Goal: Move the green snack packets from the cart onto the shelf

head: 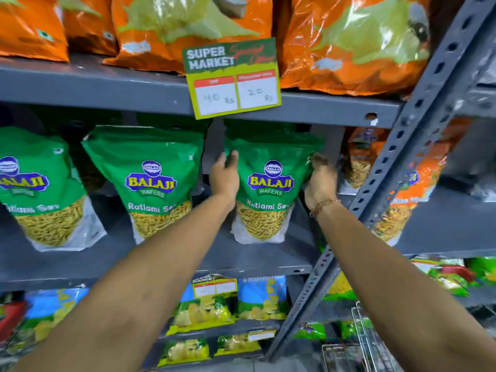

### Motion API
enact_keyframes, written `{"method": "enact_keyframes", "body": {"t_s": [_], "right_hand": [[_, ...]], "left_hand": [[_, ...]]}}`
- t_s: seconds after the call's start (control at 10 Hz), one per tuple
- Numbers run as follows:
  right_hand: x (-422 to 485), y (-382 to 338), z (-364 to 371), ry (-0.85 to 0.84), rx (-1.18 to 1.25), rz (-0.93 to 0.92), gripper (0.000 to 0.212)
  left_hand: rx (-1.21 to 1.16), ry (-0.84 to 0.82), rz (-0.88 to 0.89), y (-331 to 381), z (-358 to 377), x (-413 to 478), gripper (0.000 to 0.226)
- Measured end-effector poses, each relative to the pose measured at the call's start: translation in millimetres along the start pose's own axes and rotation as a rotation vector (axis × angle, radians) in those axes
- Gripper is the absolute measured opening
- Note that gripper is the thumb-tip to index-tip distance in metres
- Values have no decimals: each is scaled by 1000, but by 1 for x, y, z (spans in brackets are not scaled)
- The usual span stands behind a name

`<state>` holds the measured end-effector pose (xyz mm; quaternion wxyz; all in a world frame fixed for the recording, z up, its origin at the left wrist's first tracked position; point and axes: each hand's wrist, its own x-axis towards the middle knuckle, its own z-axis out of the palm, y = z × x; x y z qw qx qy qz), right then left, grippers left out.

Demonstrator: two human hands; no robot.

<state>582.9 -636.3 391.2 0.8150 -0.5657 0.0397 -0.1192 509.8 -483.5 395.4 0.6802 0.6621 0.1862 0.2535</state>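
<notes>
A green snack packet (pixel 269 183) stands upright on the grey middle shelf (pixel 241 253), right of centre. My left hand (pixel 224 178) grips its left edge and my right hand (pixel 320 181) grips its right edge, fingers curled behind it. Two more green packets stand on the same shelf: one in the middle (pixel 150 178) and one at the far left (pixel 37 189). A corner of the wire cart (pixel 362 339) shows at the bottom right; its contents are mostly out of view.
Orange packets (pixel 188 25) fill the upper shelf, with a price card (pixel 232 79) hanging from its edge. A slotted grey upright (pixel 397 162) runs diagonally right of my right hand. Orange packets (pixel 359 162) stand behind it. Blue and yellow chip bags (pixel 233 299) sit on the lower shelves.
</notes>
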Motion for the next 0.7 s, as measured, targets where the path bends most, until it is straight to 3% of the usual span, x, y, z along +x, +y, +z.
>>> {"method": "enact_keyframes", "body": {"t_s": [0.1,0.2,0.3,0.5,0.6,0.7], "right_hand": [[0,24,-8,-37,29,81,23],[-36,58,-25,-193,37,356,79],[-57,69,-29,-246,-29,460,71],[-65,75,-32,-187,-157,451,74],[-67,81,-31,-184,-178,418,83],[-70,85,-34,-70,-307,393,82]], "left_hand": [[-29,-47,47,-8,-1,-8,41],[3,-243,-128,-39,-8,-28,58],[73,-355,-199,-63,-11,-37,57],[115,-307,-224,-70,-10,-39,55],[130,-287,-180,-72,-9,-43,70],[168,-212,-106,-77,-16,-48,81]]}}
